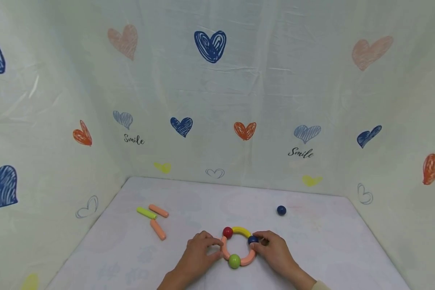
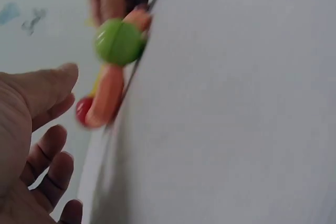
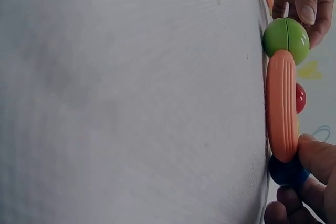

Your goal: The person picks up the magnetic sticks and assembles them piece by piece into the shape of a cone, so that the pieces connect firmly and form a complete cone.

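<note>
A ring of toy pieces lies on the table: curved orange rods, a curved yellow rod, a red ball, a green ball and a dark blue ball. My right hand pinches the dark blue ball at the ring's right side between thumb and fingers. At the left, my left hand is beside the ring's orange rod, its fingers spread and loosely bent. The left wrist view shows a gap between those fingers and the rod. The blue ball is partly hidden by the right thumb.
Farther left on the white table lie a lime-green stick and two orange sticks, one behind the other. A loose dark blue ball sits toward the back right. A heart-patterned curtain surrounds the table's back and sides.
</note>
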Motion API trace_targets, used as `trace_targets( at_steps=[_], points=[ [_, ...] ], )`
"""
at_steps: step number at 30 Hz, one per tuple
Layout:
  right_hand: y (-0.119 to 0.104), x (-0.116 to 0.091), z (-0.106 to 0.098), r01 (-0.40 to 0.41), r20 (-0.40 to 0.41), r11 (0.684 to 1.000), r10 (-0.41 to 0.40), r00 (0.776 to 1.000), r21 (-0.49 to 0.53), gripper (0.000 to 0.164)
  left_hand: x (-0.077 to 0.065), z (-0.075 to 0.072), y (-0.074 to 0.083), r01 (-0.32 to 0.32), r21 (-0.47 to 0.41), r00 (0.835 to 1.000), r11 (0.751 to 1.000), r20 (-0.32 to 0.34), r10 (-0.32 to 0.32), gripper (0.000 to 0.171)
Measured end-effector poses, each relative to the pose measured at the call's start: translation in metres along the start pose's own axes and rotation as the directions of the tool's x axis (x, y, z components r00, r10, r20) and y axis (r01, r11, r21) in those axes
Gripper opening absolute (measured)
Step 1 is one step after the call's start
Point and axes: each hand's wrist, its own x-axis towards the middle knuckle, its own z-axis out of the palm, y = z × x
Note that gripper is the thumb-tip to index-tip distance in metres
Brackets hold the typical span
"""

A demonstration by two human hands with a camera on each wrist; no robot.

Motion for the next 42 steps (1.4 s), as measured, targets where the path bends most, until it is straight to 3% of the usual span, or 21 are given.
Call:
trace_targets(
  at_steps=[2, 4, 8, 11, 13, 17, 23, 29, 35, 42],
  points=[
    [0.000, -0.001, 0.000, 0.003, 0.004, 1.000, -0.003, 1.000, 0.006, 0.037, -0.001, -0.018, -0.010, 0.068, 0.004, 0.995, 0.998, -0.074, -0.067, 0.024],
    [0.000, -0.001, 0.000, -0.003, 0.007, 1.000, 0.003, 1.000, 0.008, 0.037, -0.003, -0.039, -0.024, 0.141, -0.008, 0.977, 0.990, -0.162, -0.140, 0.024],
    [0.001, -0.002, 0.000, -0.010, 0.017, 1.000, 0.010, 1.000, -0.002, 0.039, -0.010, -0.080, -0.060, 0.276, -0.082, 0.900, 0.958, -0.327, -0.287, 0.033],
    [0.001, -0.003, 0.000, -0.018, 0.023, 1.000, 0.018, 1.000, -0.003, 0.039, -0.014, -0.098, -0.084, 0.357, -0.124, 0.859, 0.926, -0.346, -0.377, 0.046],
    [0.001, -0.004, -0.001, -0.025, 0.025, 1.000, 0.025, 0.999, -0.001, 0.039, -0.014, -0.103, -0.094, 0.386, -0.141, 0.851, 0.912, -0.328, -0.411, 0.055],
    [0.000, -0.004, -0.001, -0.023, 0.036, 1.000, 0.023, 0.999, 0.008, 0.039, -0.012, -0.102, -0.105, 0.404, -0.097, 0.851, 0.910, -0.325, -0.412, 0.065],
    [-0.001, -0.005, -0.001, -0.036, 0.042, 0.999, 0.036, 0.998, 0.008, 0.038, -0.009, -0.098, -0.109, 0.400, 0.015, 0.873, 0.916, -0.310, -0.376, 0.070],
    [0.001, -0.003, -0.001, -0.035, 0.026, 0.999, 0.036, 0.999, -0.009, 0.038, -0.010, -0.097, -0.104, 0.349, -0.065, 0.908, 0.935, -0.225, -0.354, 0.055],
    [0.000, 0.001, -0.001, -0.013, 0.016, 1.000, 0.013, 1.000, -0.005, 0.038, -0.011, -0.094, -0.101, 0.272, -0.098, 0.938, 0.957, -0.196, -0.286, 0.039],
    [0.000, 0.001, 0.000, -0.009, 0.022, 1.000, 0.009, 1.000, -0.005, 0.037, -0.013, -0.091, -0.105, 0.279, -0.007, 0.937, 0.960, -0.219, -0.274, 0.044]
  ],
)
